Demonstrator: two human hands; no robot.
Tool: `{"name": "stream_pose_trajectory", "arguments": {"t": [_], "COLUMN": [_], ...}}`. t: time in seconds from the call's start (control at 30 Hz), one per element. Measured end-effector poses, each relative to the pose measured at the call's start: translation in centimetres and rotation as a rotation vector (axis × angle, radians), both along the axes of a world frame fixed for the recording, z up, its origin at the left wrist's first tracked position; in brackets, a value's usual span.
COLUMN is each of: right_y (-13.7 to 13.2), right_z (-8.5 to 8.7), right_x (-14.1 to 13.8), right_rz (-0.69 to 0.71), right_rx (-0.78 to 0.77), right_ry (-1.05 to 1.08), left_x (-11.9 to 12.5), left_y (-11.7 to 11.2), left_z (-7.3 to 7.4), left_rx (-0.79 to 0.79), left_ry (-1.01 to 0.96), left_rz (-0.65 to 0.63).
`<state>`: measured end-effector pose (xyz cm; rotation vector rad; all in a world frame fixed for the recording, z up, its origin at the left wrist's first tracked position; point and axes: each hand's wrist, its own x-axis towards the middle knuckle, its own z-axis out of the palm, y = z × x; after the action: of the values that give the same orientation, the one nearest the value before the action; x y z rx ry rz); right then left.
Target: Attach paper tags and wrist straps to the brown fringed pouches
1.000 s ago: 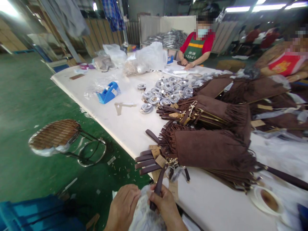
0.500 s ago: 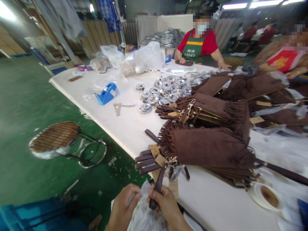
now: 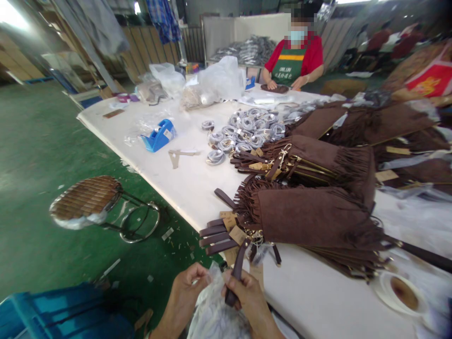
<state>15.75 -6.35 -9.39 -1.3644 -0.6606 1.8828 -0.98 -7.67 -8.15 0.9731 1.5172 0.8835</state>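
A white-topped table (image 3: 328,301) is the largest thing in reach; on it lie 2 stacks of brown fringed bags, the near stack (image 3: 314,216) closest to the person's hands and the far stack (image 3: 318,153) just beyond it; across the table a co-worker (image 3: 291,63) in a green apron has both hands at a flat brown piece (image 3: 274,88); past the straps of the far stack is a heap of grey coils (image 3: 249,127).

The right hand (image 3: 247,294) pinches 1 brown strap (image 3: 237,268) between thumb and fingers, at the table's near edge; the strap slants up to the near stack's hardware; the left hand (image 3: 189,285) is beside it, thumb and forefinger drawn together at a pale, see-through scrap (image 3: 214,270), though whether they grip it I cannot tell.

Paper tags (image 3: 238,234) already hang among the near stack's straps, so that much looks done; handling of the held strap seems under way, not finished; the neighbouring straps (image 3: 213,236) lie untouched by either hand; how many are complete cannot be told.
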Motion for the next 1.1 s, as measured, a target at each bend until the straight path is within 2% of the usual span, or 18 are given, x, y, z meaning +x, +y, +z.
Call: {"name": "stream_pose_trajectory", "arguments": {"t": [0.07, 0.17, 0.4, 0.6, 0.87, 0.97, 1.1], "right_y": [0.1, 0.3, 0.1, 0.2, -0.2, -0.2, -0.3], "right_z": [0.2, 0.6, 0.8, 0.9, 2.2, 2.2, 1.9], "right_x": [0.2, 0.3, 0.3, 0.2, 0.7, 0.7, 0.6], "right_rz": [0.011, 0.046, 0.080, 0.087, 0.056, 0.087, 0.122], "right_rx": [-0.008, -0.049, -0.065, -0.066, -0.031, -0.043, -0.041], "right_ry": [-0.021, -0.053, -0.080, -0.172, -0.124, -0.130, -0.139], "left_x": [-0.2, -0.4, -1.2, -1.8, -1.7, -1.7, -1.4], "left_y": [0.0, 0.0, -0.1, 0.0, 0.1, 0.1, 0.3], "left_z": [1.0, 2.0, 1.7, 1.3, 1.8, 1.8, 2.0], "left_rx": [0.028, 0.079, 0.251, 0.290, 0.170, 0.252, 0.455], "left_ry": [0.143, 0.256, 0.418, 0.417, 0.478, 0.552, 0.649], "left_rz": [-0.079, -0.188, -0.383, -0.450, -0.434, -0.491, -0.557]}}
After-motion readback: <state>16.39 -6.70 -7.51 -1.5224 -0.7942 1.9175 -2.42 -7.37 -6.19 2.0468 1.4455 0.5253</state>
